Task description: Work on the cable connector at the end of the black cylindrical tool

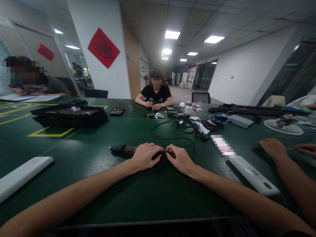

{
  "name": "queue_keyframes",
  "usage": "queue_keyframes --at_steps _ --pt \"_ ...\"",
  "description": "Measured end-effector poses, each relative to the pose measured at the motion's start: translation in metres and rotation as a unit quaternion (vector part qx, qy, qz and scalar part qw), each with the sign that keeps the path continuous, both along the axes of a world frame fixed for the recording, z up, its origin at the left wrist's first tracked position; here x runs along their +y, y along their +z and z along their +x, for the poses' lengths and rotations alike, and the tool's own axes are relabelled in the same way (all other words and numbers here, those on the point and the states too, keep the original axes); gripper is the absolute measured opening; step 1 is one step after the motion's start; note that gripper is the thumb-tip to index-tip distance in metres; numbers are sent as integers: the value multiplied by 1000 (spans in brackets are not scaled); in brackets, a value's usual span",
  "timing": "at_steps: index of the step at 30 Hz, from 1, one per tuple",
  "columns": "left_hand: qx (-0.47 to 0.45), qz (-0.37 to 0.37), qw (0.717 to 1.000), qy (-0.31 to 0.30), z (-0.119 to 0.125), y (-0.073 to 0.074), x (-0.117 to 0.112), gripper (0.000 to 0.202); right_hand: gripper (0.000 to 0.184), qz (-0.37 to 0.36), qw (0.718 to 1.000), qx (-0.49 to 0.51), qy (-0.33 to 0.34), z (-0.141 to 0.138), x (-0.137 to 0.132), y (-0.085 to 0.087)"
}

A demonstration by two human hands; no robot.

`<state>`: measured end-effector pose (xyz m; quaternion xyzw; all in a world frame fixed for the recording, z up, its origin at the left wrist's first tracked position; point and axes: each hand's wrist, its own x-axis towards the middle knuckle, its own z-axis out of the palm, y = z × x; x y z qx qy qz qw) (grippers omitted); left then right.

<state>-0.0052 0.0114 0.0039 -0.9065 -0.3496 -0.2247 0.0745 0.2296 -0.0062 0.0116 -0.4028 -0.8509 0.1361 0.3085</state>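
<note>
A dark electric screwdriver lies sideways on the green table, its bit end pointing left. My left hand is closed round its rear part, covering much of the body. Close beside it, the fingers of my right hand pinch the black power cable where it meets the tool's tail end. Whether the cable's connector is seated in the tool cannot be made out. From there the cable curves up and loops back into a loose coil on the table.
A white elongated device lies right of my arm, and another white bar at left. A black tray sits far left. Another person's hand works at right. Across the table sits a person with circuit boards.
</note>
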Motion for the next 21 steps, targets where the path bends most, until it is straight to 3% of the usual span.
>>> queue_keyframes --at_steps 6,11,17,21 --pt "-1 -12 999 30 1 1 0 21 10 -3 1000 1 3 0 -1 1" --pt "2 -4 1000 7 0 2 -2 19 9 -6 1000 2 0 0 -3 2" --pt "3 -2 999 32 1 1 0 21 10 -4 1000 -2 -1 0 -1 0" --pt "6 0 1000 8 1 1 -1 19 9 0 1000 -1 -3 0 1 -2"
